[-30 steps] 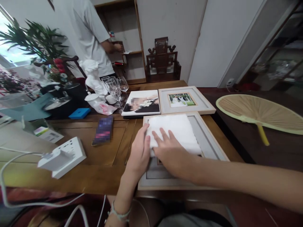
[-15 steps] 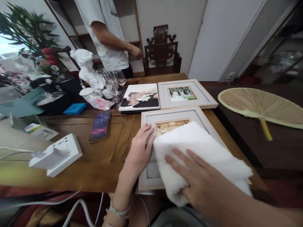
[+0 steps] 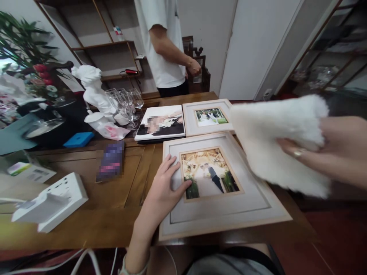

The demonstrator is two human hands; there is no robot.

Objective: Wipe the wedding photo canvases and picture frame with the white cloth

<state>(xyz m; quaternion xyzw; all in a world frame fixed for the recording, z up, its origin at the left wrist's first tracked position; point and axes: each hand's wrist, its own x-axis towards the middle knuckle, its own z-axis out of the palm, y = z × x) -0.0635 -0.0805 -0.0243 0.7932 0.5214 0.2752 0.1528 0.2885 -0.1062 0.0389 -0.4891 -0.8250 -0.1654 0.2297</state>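
A light wooden picture frame [image 3: 258,217] lies flat at the table's front edge, a photo of a couple in its middle. My left hand [image 3: 163,183] rests on its left side, fingers spread over the border and the thumb reaching the photo. Gripped in my right hand [image 3: 341,149] is a white fluffy cloth [image 3: 281,133], raised to the right of the frame and blurred by motion. Behind it lies a second picture frame [image 3: 190,114] with a smaller photo, partly covered by the cloth. Left of that one sits a photo album [image 3: 160,130].
Wine glasses [image 3: 129,105] and a white statue [image 3: 93,88] stand at the back left. A power strip [image 3: 60,206], a blue box [image 3: 78,139] and a dark purple item [image 3: 111,160] occupy the table's left. Across the table stands a person [image 3: 163,49].
My right hand has lifted the cloth off the picture frame and carried it up to the right, uncovering the photo. My left hand stays on the frame. The person appears farther right.
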